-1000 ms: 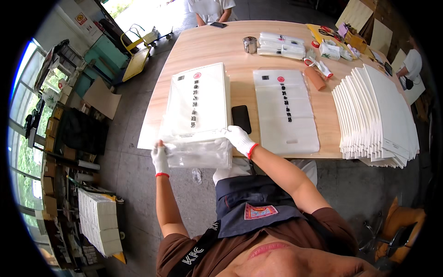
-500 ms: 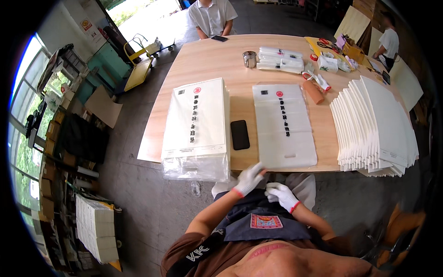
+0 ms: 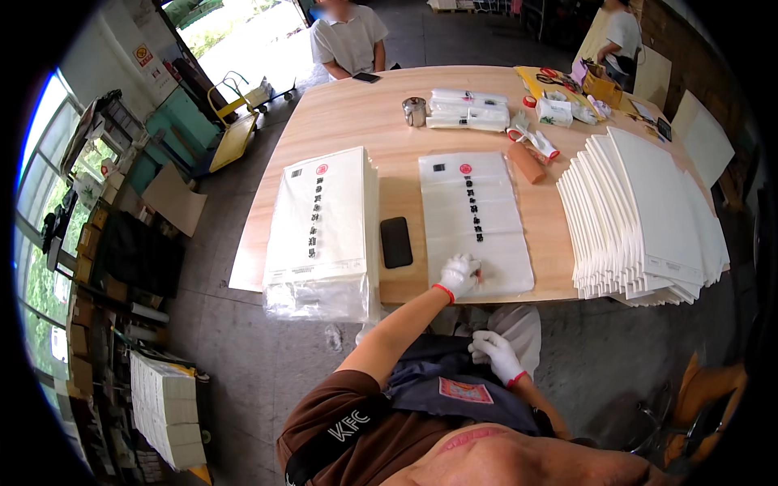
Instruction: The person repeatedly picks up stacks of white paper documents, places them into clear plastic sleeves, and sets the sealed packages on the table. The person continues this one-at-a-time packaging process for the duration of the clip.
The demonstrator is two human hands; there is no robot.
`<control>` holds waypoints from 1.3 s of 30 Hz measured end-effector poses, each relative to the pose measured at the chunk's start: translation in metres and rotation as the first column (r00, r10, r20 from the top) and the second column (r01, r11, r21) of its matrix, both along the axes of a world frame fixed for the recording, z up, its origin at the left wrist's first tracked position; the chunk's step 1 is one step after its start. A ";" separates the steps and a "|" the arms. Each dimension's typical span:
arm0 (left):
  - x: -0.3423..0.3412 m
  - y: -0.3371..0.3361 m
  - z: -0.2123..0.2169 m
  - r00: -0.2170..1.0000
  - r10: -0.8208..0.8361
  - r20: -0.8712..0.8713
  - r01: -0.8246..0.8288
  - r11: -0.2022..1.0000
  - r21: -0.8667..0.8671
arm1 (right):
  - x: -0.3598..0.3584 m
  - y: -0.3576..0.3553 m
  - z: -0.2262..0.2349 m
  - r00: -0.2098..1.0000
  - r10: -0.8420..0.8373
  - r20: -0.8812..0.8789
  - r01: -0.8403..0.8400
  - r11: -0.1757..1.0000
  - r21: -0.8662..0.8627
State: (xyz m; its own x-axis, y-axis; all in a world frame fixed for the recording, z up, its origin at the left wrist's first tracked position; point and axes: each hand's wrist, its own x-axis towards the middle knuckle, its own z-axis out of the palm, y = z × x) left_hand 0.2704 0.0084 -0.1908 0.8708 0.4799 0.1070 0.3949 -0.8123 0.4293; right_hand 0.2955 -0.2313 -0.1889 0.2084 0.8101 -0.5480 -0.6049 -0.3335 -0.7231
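My left hand (image 3: 459, 275), in a white glove with a red cuff, touches the near end of a flat, clear plastic bag (image 3: 466, 211) printed with dark characters and a red round mark. Its fingers bend down on the film and blur a little, so their grip is not clear. Close to my dark apron (image 3: 442, 373) is my gloved right hand (image 3: 494, 352). Its fingers are curled together, and anything inside them is hidden. Left of the bag lies a black phone (image 3: 396, 242), beside a thick stack of bagged, printed papers (image 3: 320, 215).
Fanned white paper packets (image 3: 640, 219) fill the table's right side. Farther back stand an orange-brown roll (image 3: 527, 164), a metal cup (image 3: 414, 112) and a pile of wrapped plastic packs (image 3: 468, 109). One person (image 3: 350, 40) is at the far edge, another (image 3: 622, 40) at the far right.
My left hand has gone forward from beside my right hand onto the bag's near end. My right hand remains by the apron. The view has shifted, and the person at far right has moved.
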 end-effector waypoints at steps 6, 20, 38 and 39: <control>0.001 0.028 -0.004 0.998 0.020 0.052 -0.001 0.937 -0.350 | 0.022 0.024 0.011 0.998 -0.049 0.044 0.045 0.995 0.094; 0.016 0.067 0.094 0.616 0.626 0.479 0.642 -0.047 -0.765 | 0.105 0.100 -0.024 0.345 0.221 0.912 0.066 0.964 -0.259; -0.023 -0.144 0.145 0.747 -0.540 0.388 0.613 0.786 -0.085 | 0.075 0.158 0.133 -0.178 0.166 0.970 -0.357 0.907 -0.221; -0.016 -0.145 0.132 0.752 -0.524 0.400 0.608 0.786 -0.113 | 0.089 0.136 0.106 -0.222 0.028 0.975 -0.353 0.929 -0.107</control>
State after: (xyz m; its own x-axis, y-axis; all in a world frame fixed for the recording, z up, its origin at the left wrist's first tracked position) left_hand 0.2539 -0.1368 -0.0588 0.9192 -0.0437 0.3913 -0.3060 -0.7046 0.6402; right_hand 0.3850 -0.0956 -0.0830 0.1657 0.9605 0.2238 0.9093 -0.0609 -0.4117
